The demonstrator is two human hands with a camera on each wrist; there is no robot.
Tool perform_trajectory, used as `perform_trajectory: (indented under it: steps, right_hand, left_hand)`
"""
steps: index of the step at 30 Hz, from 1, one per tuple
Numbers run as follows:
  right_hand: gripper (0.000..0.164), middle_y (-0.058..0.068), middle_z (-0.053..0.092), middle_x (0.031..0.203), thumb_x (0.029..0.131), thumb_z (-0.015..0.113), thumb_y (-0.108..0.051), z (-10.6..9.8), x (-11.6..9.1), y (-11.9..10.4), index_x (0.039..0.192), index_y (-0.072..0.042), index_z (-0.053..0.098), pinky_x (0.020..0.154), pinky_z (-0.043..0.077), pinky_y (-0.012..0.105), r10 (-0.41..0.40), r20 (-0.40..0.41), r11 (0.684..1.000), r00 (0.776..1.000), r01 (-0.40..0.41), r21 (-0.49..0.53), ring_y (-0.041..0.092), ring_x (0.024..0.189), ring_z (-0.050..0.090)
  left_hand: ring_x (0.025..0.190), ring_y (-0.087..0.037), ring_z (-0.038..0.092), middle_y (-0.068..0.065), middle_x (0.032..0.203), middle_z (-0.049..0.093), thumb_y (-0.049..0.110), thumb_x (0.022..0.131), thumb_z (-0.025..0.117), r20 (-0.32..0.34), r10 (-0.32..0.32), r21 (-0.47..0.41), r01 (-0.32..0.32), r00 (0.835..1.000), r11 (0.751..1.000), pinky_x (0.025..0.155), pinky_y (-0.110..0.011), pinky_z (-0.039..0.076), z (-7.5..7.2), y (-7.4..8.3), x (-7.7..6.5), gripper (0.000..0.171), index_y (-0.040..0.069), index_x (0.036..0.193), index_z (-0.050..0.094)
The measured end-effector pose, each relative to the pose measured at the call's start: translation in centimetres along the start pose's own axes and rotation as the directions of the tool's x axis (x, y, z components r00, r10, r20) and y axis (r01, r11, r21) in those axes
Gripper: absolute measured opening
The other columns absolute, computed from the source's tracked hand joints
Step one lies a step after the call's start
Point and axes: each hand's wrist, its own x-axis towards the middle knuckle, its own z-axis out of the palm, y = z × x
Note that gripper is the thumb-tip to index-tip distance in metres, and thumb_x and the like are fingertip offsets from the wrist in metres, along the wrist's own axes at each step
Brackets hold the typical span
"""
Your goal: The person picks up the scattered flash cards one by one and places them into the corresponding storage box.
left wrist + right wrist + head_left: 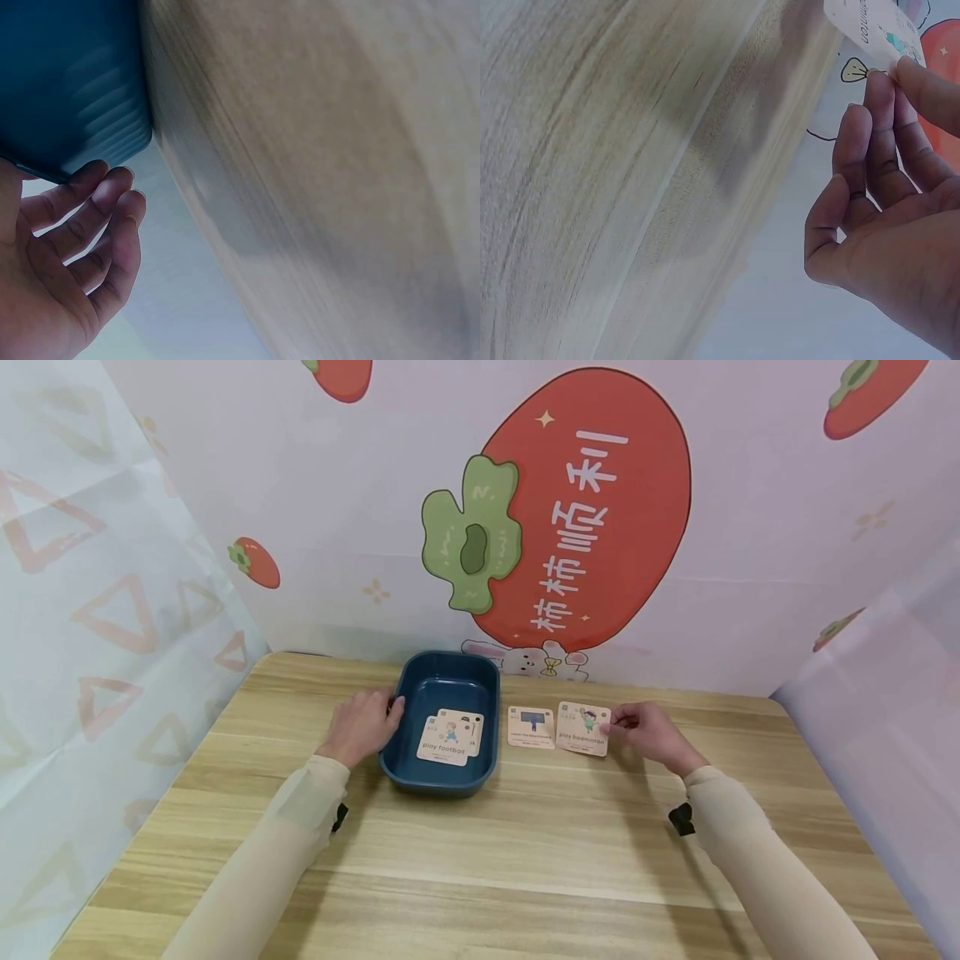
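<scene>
One card [583, 728] is pinched at its edge by the right hand [651, 735], leaving print readable, while the tray [438, 787] is gripped, seemingly for steadiness, by the left hand [362, 727].

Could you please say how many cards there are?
4: the football card overlapping another card in the blue tray, the blackboard card on the table, and the badminton card in the right hand. Others may be hidden.

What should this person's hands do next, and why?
Probably the right hand should lift the play badminton card across into the dark blue tray: it pinches that card's edge, the left hand holds the tray's side, and the play football card already lies inside.
</scene>
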Motion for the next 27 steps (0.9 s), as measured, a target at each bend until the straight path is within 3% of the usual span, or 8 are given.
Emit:
perform_trajectory:
  steps: [13, 20, 27]
  right_hand:
    - [0.019, 0.018, 0.066, 0.091, 0.098, 0.069, -0.016, -0.5, -0.9, -1.3, 0.100, 0.003, 0.069, 0.061, 0.042, 0.028, 0.005, -0.034, 0.999, 0.999, -0.003, 0.043, 0.020, 0.076, 0.051]
    - [0.020, 0.021, 0.067, 0.099, 0.100, 0.066, -0.015, -0.6, -1.3, -2.0, 0.102, 0.005, 0.068, 0.072, 0.048, 0.034, 0.017, -0.048, 0.991, 0.999, -0.010, 0.133, 0.032, 0.088, 0.057]
    - [0.024, 0.013, 0.069, 0.100, 0.101, 0.065, -0.018, -0.6, -1.4, -3.0, 0.106, 0.005, 0.067, 0.080, 0.048, 0.038, 0.038, -0.057, 0.985, 0.998, -0.027, 0.168, 0.031, 0.094, 0.059]
  left_hand:
    - [0.056, -0.022, 0.052, -0.004, 0.064, 0.053, 0.028, 0.106, 0.051, -0.002, 0.005, 0.008, -0.005, 1.000, 1.000, 0.050, -0.035, 0.040, 0.0, 0.1, 0.0, 0.033, 0.008, 0.080, 0.059]
    - [0.055, -0.021, 0.052, -0.003, 0.064, 0.052, 0.027, 0.106, 0.051, -0.006, 0.010, 0.004, -0.010, 1.000, 1.000, 0.049, -0.034, 0.039, 0.1, 0.0, 0.0, 0.033, 0.008, 0.080, 0.059]
    - [0.057, -0.022, 0.053, -0.004, 0.065, 0.053, 0.028, 0.106, 0.051, -0.005, 0.008, 0.002, -0.008, 1.000, 1.000, 0.050, -0.035, 0.040, 0.1, 0.0, 0.1, 0.033, 0.008, 0.081, 0.059]
